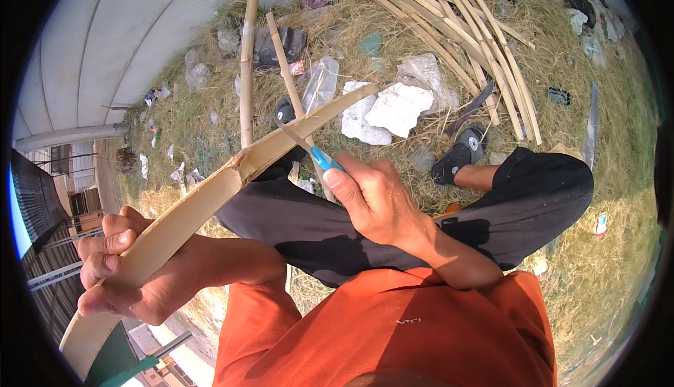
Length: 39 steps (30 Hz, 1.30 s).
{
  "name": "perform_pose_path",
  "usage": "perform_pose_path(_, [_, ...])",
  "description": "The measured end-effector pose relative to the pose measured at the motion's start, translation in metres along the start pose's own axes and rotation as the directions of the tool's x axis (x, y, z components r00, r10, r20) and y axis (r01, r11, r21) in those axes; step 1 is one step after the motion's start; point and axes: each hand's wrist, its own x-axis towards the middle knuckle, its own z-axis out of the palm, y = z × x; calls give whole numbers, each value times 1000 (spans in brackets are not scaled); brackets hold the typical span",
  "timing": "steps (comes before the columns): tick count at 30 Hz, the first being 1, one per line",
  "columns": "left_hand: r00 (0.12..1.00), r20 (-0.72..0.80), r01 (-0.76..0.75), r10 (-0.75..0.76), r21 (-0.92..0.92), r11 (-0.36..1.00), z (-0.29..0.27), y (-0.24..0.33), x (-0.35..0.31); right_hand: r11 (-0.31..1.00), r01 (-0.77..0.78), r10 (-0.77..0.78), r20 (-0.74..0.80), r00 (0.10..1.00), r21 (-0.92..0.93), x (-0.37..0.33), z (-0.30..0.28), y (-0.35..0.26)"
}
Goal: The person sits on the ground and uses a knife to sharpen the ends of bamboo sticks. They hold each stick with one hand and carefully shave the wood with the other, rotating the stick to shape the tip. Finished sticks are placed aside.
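My left hand (160, 294) is wrapped round the lower part of a long split bamboo strip (186, 215). The strip slants from the lower left up to the middle of the view, its pale inner face showing and a rough node partway along. In my right hand (382, 201), closed, is a knife (325, 159) with a blue handle. Its blade points up and left, lying against or just over the strip beyond the node; I cannot tell whether it bites in.
Split bamboo lengths (484, 47) lie piled at the far right, a dark blade (472, 108) near them. Two bamboo poles (248, 64) stand left of centre. White foam pieces (401, 110) and plastic litter dot the dry grass. A long blade (592, 127) lies right; a wall (105, 43) rises left.
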Motion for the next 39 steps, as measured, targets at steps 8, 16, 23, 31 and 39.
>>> perform_pose_path(8, [992,87,-87,89,-30,996,5,28,16,999,-29,30,43,999,-22,10,18,-30])
perform_pose_path(16, [995,23,-101,100,59,993,7,20,20,863,-333,355,-13,935,-380,9,9,64])
perform_pose_path(23, [989,146,36,-26,-66,997,-17,20,29,848,-304,316,-47,948,-433,2,16,119])
perform_pose_path(31, [975,219,94,-44,-225,970,-32,10,38,843,-376,346,-147,927,-385,-1,24,174])
perform_pose_path(39, [967,246,103,-63,-154,983,-39,4,37,708,-498,507,-130,852,-501,23,17,181])
